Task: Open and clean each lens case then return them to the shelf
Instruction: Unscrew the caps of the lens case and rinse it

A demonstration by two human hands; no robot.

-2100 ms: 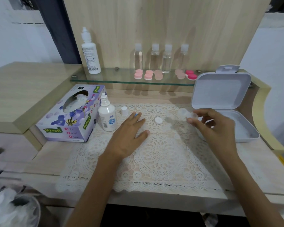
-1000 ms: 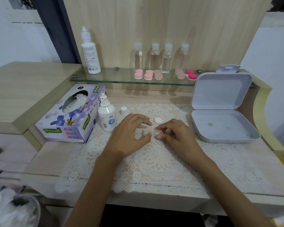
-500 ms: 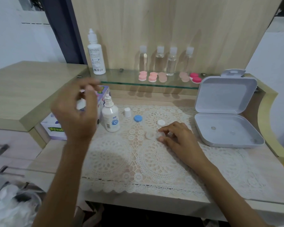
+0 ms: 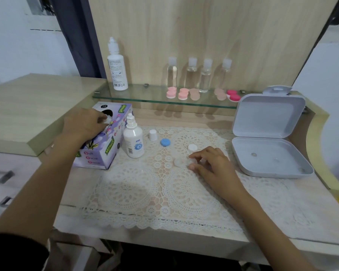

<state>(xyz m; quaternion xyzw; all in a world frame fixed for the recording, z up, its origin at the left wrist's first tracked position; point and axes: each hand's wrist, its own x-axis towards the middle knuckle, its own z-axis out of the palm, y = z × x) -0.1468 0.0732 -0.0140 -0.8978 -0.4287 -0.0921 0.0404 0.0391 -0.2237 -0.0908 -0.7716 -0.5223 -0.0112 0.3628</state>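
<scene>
Pale wood worktop under a lace mat carries a small white bottle. Left of that bottle, the left grip pinches tissue at the tissue box opening. Right of it, the right grip pinches the clear lens case with curled fingers.

Clear lens case (2 wells uncapped) flat on lace mat
</scene>
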